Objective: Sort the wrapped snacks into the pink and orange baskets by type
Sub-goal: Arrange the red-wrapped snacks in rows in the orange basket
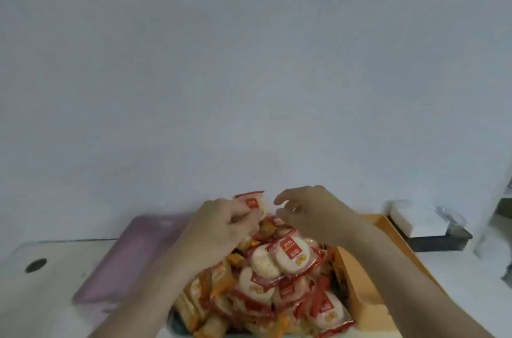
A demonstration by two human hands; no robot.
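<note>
1. The red-and-white packet (253, 202) stands up at the far end of the snack pile (277, 282).
2. Our left hand (221, 222) pinches it in curled fingers, and the packet pokes out beyond them.
3. Our right hand (313, 209) hovers just beside, fingers curled; we cannot tell whether it holds anything.
4. The pink basket (133, 254) lies left, nearer the holding hand, and the orange basket (360, 276) lies right.

Two bare forearms (401, 268), ring (296, 209) on right hand (311, 213)
</note>
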